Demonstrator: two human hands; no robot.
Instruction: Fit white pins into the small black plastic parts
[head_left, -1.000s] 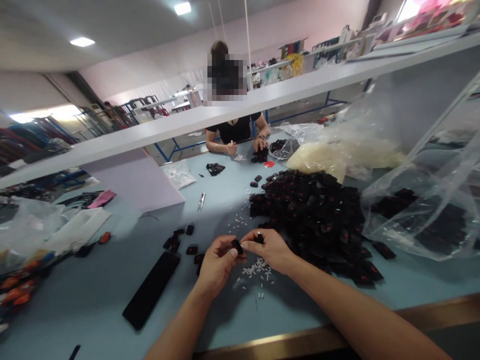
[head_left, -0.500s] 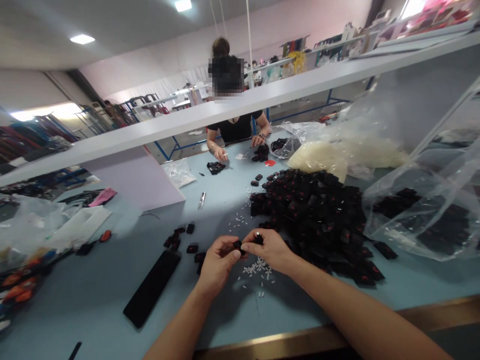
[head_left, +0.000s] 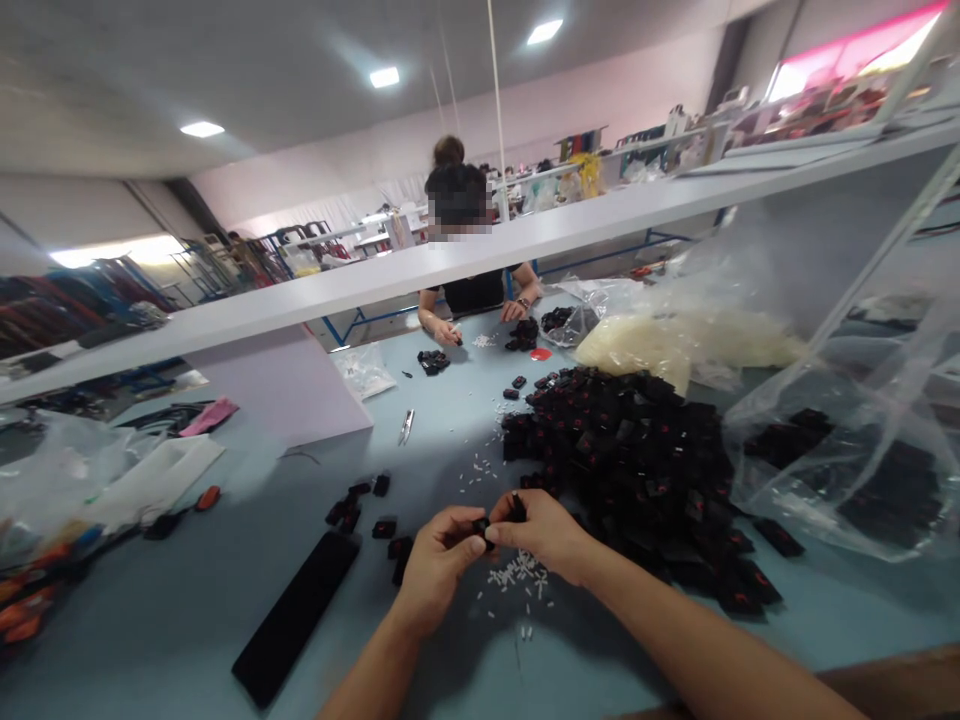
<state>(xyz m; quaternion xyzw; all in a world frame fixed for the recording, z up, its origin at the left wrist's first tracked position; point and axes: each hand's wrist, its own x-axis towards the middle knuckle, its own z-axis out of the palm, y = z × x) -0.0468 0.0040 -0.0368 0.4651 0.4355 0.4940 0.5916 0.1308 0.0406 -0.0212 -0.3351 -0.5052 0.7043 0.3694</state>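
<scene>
My left hand [head_left: 442,560] is closed, pinching a small black piece [head_left: 482,527] between thumb and fingers. My right hand [head_left: 544,530] meets it from the other side, thumb and forefinger closed on the same piece. A short black stick-like object [head_left: 517,507] pokes up from between the right fingers; its kind is unclear. Small white tubular bits [head_left: 521,572] are scattered on the table just below both hands. A large heap of black tabs with red marks [head_left: 622,450] lies beyond my right hand. Several loose black pieces [head_left: 384,527] sit left of my left hand.
A long black flat case [head_left: 296,620] lies at the left front, and thread snips [head_left: 406,427] farther back. Plastic bags [head_left: 847,450] stand at the right. A white shelf [head_left: 337,290] crosses above the table; a co-worker [head_left: 472,290] sits opposite, handling similar pieces.
The camera view has tilted upward, so everything sits lower in the picture. My hands stay together around the black piece. Across the table, the co-worker's hand now holds something dark instead of white.
</scene>
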